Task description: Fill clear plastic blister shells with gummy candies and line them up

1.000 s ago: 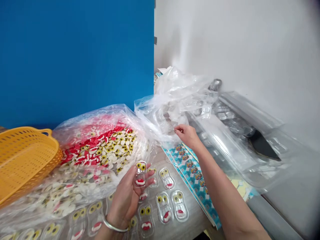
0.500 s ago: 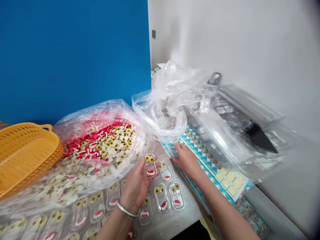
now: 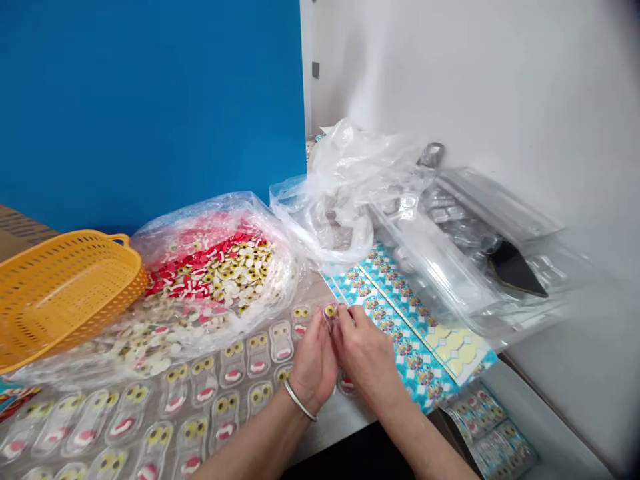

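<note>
My left hand point(image 3: 316, 363), with a silver bangle at the wrist, holds a small clear plastic blister shell point(image 3: 330, 311) upright; one yellow eye shows in it. My right hand point(image 3: 367, 350) has its fingers pinched against the same shell from the right. The fingers hide most of the shell, and I cannot tell if a sticker is between them. Rows of similar clear shells point(image 3: 233, 363), with yellow eyes and red mouths inside, lie on the table around my left forearm. A blue printed sticker sheet point(image 3: 395, 313) lies beyond my right hand, with a peeled yellow area at its near end.
A clear bag point(image 3: 240, 267) of loose yellow eyes and red mouths lies at the left beside an orange basket point(image 3: 75, 287). Crumpled clear plastic point(image 3: 350, 173) and a bag of clear shells point(image 3: 450, 260) are at the back right. Packed pieces point(image 3: 493, 427) sit below the table edge.
My right hand has moved from the plastic wrap down to the sticker sheet, then left to the shell in my left hand. The wrap now uncovers more of the sheet.
</note>
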Demonstrator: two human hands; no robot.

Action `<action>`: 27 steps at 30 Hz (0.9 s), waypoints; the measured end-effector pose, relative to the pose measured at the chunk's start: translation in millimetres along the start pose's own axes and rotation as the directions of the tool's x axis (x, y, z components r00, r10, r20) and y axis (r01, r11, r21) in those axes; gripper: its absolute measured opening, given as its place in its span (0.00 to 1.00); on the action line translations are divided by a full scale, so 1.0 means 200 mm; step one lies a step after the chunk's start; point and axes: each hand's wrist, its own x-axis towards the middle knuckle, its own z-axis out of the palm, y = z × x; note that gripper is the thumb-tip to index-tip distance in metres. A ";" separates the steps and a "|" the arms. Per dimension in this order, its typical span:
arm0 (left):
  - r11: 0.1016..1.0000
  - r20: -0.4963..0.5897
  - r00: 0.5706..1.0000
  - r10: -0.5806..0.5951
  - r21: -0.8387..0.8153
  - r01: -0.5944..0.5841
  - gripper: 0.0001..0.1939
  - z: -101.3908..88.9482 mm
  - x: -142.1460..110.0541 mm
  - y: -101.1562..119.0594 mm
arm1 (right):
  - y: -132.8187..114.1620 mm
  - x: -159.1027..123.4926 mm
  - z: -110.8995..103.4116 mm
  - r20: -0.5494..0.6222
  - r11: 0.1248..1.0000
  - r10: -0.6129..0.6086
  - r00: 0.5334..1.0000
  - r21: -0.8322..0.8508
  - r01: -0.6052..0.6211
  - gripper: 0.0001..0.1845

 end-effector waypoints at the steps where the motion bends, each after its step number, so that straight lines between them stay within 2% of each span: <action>1: 1.000 -0.027 1.000 -0.002 -0.006 0.002 0.12 0.00 -0.01 -0.01 | 0.00 -0.02 0.00 0.001 1.000 -0.007 1.000 0.017 0.007 0.15; 4: 1.000 -0.069 0.997 -0.020 -0.024 0.018 0.11 -0.01 -0.02 -0.03 | 0.00 -0.07 -0.01 -0.005 0.994 -0.036 0.999 0.108 0.036 0.19; 7: 1.000 -0.058 0.998 0.003 0.019 -0.002 0.07 -0.03 -0.04 -0.03 | 0.01 -0.12 -0.04 -0.013 0.970 -0.056 0.998 0.237 0.057 0.19; 10: 0.996 -0.023 1.000 0.011 0.090 -0.009 0.07 -0.05 -0.07 -0.01 | 0.03 -0.16 -0.07 -0.035 0.890 -0.070 0.997 0.449 0.078 0.16; 13: 0.990 0.041 0.998 -0.044 0.135 0.039 0.09 -0.06 -0.11 0.02 | 0.08 -0.17 -0.07 -0.074 0.787 0.074 0.995 0.617 -0.012 0.11; 16: 0.981 0.083 0.988 -0.131 0.157 0.117 0.11 -0.07 -0.14 0.04 | 0.14 -0.16 -0.03 0.023 0.658 0.243 0.970 0.731 -0.182 0.13; 18: 0.975 0.091 0.984 -0.155 0.177 0.138 0.12 -0.07 -0.16 0.05 | 0.15 -0.16 0.01 0.130 0.530 0.251 0.959 0.811 -0.249 0.16; 20: 0.968 0.100 0.982 -0.158 0.212 0.134 0.13 -0.07 -0.17 0.06 | 0.14 -0.16 0.04 0.190 0.438 0.240 0.952 0.854 -0.281 0.16; 24: 0.927 0.119 0.975 -0.188 0.350 0.136 0.15 -0.07 -0.20 0.05 | 0.09 -0.19 0.05 0.199 0.359 0.309 0.930 0.881 -0.308 0.15; 27: 0.909 0.135 0.979 -0.151 0.409 0.084 0.15 -0.08 -0.21 0.03 | 0.06 -0.21 0.06 0.181 0.335 0.375 0.909 0.888 -0.315 0.15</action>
